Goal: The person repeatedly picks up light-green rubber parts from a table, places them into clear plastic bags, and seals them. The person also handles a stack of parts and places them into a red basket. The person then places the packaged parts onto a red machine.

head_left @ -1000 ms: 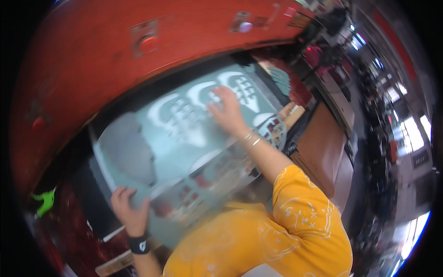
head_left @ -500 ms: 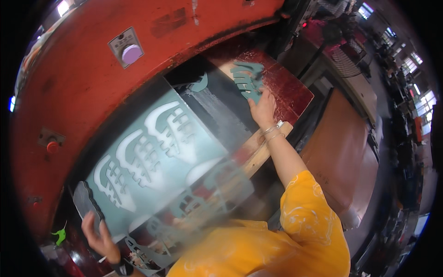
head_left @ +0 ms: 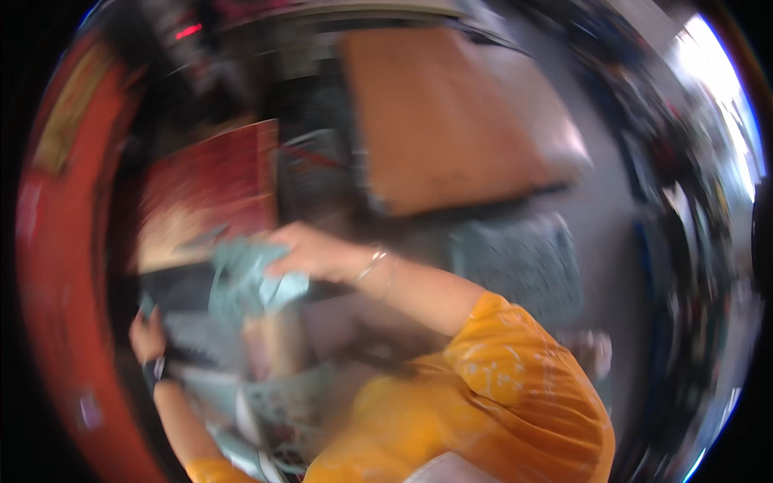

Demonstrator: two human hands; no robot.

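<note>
Several thin green cut-out pieces (head_left: 241, 274) hang in a bunch from my right hand (head_left: 310, 251), whose fingers are closed on them above the black board. On the left, at the far edge of the black board (head_left: 189, 330), my left hand (head_left: 147, 336) pinches a small green cut piece (head_left: 147, 304); only a bit of it shows, and motion blurs the fingers. Below, a green sheet with cut-out openings (head_left: 298, 394) lies in front of my body, badly smeared.
A red machine body (head_left: 64, 266) rises along the left. Beyond my hands is a worn red board (head_left: 213, 173). A brown sheet-covered stack (head_left: 451, 121) stands at the far right of the hands, with a green bundle (head_left: 519, 262) on the floor nearer me.
My view has swung to the right. My left hand has left the grey block beside the green sheet and reached the black board. My right hand has lifted the green pieces off the red board.
</note>
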